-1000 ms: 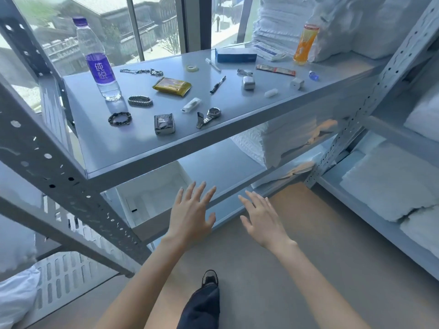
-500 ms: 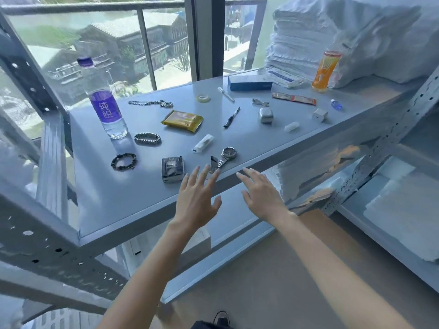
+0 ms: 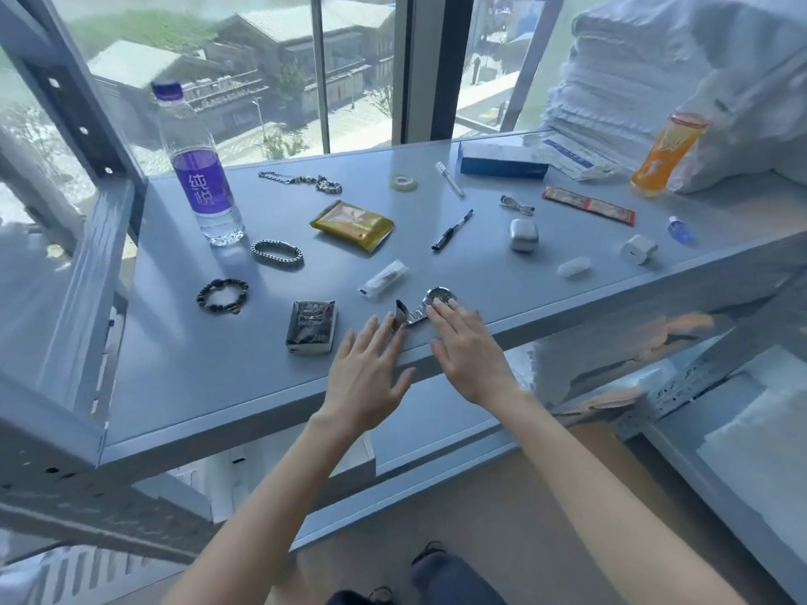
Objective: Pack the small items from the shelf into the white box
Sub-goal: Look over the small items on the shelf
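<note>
Where the shelf (image 3: 196, 377) edge runs, left hand (image 3: 367, 373) and right hand (image 3: 471, 355) hover — fingers (image 3: 369, 333) spread (right's touch the watch (image 3: 440, 294)).

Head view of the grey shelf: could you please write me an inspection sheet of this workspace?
Surface: grey metal shelf, items spread out on it.
Job's things: watch at the front edge; bead bracelet, chain bracelet, dark packet, yellow packet, pen and earbud case nearby; white box partly visible below the shelf.
Clutter: water bottle, orange bottle, blue box at the back.
Hands: left hand open, fingers at the watch's strap; right hand open, fingertips on the watch.
Cables: short charging cable lying loose.
Surroundings: window behind; stacked white towels at right.
</note>
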{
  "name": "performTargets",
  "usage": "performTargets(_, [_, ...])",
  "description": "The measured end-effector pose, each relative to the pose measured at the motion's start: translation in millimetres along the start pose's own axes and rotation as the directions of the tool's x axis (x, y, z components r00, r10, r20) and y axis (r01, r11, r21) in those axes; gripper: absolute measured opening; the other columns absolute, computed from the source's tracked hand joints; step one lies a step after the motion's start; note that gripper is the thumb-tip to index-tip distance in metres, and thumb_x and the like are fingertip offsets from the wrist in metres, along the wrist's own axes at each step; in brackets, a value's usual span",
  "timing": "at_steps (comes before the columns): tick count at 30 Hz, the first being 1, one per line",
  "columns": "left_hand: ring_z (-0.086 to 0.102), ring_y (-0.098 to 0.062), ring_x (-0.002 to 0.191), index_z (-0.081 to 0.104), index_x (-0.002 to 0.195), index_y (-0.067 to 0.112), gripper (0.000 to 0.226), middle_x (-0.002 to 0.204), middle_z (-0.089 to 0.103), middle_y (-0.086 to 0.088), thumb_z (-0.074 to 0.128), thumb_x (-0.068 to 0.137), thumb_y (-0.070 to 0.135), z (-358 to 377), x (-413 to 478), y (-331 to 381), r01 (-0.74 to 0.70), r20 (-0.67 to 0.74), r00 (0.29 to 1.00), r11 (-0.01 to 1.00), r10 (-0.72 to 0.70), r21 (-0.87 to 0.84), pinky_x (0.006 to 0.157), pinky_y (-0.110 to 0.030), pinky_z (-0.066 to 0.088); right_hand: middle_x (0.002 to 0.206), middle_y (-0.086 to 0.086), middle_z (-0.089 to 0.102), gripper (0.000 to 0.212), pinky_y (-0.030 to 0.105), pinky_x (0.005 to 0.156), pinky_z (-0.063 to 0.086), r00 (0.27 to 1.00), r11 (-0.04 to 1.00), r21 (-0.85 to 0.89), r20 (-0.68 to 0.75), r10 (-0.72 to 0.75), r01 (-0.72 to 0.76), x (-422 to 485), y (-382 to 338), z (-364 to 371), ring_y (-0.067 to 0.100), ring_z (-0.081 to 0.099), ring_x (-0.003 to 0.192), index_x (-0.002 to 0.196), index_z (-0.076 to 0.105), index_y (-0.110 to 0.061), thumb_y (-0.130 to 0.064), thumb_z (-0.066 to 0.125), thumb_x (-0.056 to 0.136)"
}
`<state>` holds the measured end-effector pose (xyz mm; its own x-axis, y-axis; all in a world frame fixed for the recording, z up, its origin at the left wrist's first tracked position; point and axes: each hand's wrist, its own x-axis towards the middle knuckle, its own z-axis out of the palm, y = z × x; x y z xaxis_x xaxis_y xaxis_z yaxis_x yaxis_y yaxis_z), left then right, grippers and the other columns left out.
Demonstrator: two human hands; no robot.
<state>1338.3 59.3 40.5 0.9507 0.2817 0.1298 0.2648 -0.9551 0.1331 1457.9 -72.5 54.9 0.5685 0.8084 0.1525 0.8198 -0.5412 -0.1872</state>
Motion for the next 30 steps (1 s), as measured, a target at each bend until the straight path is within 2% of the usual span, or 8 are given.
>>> performTargets(4, [0.000,-0.016,0.145,0.009,0.150,0.025,0.064,0.158,0.003,0.005,0.024,0.095,0.054,1,21,9,0.022,0.014,1.000,1.000,-0.022,-0.006,0.116,-0.040,0.003,0.155,0.001,0.020,0.046,0.044,0.115,0.008,1.000,0.998,-0.060,0.021,-0.015,0.017,13,20,-1,0.020,0.015,0.143,0.144,0.030,-0.014,-0.030,0.030,0.101])
performTargets(9, [-0.003,-0.015,0.145,0.008,0.150,0.024,0.065,0.158,0.002,0.004,0.023,0.094,0.055,1,53,24,0.040,0.049,0.998,0.999,-0.040,-0.016,0.116,-0.039,-0.001,0.157,0.001,0.016,0.048,0.044,0.116,0.006,1.000,0.997,-0.073,0.024,0.004,-0.003,20,44,-4,0.020,0.010,0.144,0.145,0.028,-0.013,-0.031,0.030,0.101])
performTargets(14, [-0.001,-0.016,0.145,0.009,0.150,0.024,0.064,0.158,0.005,0.005,0.022,0.095,0.055,5,85,39,0.038,0.067,0.997,0.999,-0.036,-0.028,0.116,-0.039,0.000,0.156,0.006,0.018,0.048,0.030,0.117,0.002,0.997,0.996,0.039,0.008,-0.078,0.078,29,62,-6,0.017,0.007,0.145,0.144,0.027,-0.003,-0.024,0.033,0.101])
performTargets(17, [0.001,-0.017,0.145,0.012,0.150,0.022,0.064,0.158,0.007,0.004,0.024,0.095,0.054,8,106,43,0.044,0.078,0.996,0.999,-0.043,-0.023,0.116,-0.040,0.002,0.156,0.006,0.015,0.047,0.025,0.117,0.001,0.998,0.998,0.036,0.031,-0.056,0.055,38,83,-6,0.015,0.005,0.145,0.145,0.022,-0.003,-0.021,0.028,0.101])
performTargets(23, [0.003,-0.018,0.145,0.012,0.149,0.023,0.064,0.158,0.007,0.004,0.026,0.095,0.052,14,142,54,0.036,0.098,0.995,0.999,-0.034,-0.016,0.116,-0.041,0.005,0.157,0.003,0.014,0.048,0.029,0.118,0.003,0.999,0.999,0.019,0.041,-0.026,0.026,57,117,-7,0.013,0.005,0.145,0.146,0.022,-0.006,-0.022,0.028,0.101])
performTargets(30, [0.004,-0.019,0.145,0.013,0.149,0.027,0.061,0.158,0.010,0.003,0.026,0.095,0.052,20,183,69,0.023,0.093,0.995,0.999,-0.019,-0.037,0.117,-0.043,0.004,0.157,-0.001,0.016,0.055,0.038,0.117,0.004,0.997,0.997,0.056,0.066,0.043,-0.047,76,154,-17,0.011,0.007,0.145,0.146,0.025,-0.012,-0.036,0.037,0.098])
